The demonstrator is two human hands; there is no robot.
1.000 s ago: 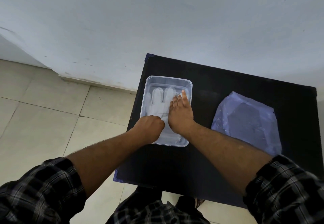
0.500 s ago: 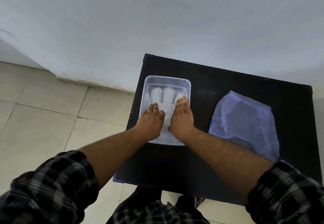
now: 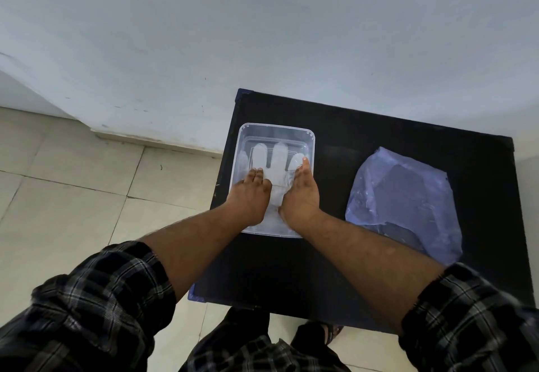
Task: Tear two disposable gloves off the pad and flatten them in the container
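Note:
A clear plastic container (image 3: 311,150) sits at the left of a black table. A translucent white disposable glove (image 3: 275,164) lies flat inside it, fingers pointing away from me. Whether a second glove lies under it I cannot tell. My left hand (image 3: 250,194) presses flat on the glove's left part, fingers together. My right hand (image 3: 300,194) presses flat on its right part, fingertips by the container's right wall. Neither hand grips anything. The pad of gloves (image 3: 402,199), bluish and translucent, lies on the table to the right.
The black table (image 3: 364,138) stands against a pale wall. Tiled floor lies to the left and below. My checked sleeves and trousers fill the bottom of the view.
My left hand opened from a fist to a flat palm on the glove. Both hands have spread slightly apart, leaving more of the glove's palm showing between them.

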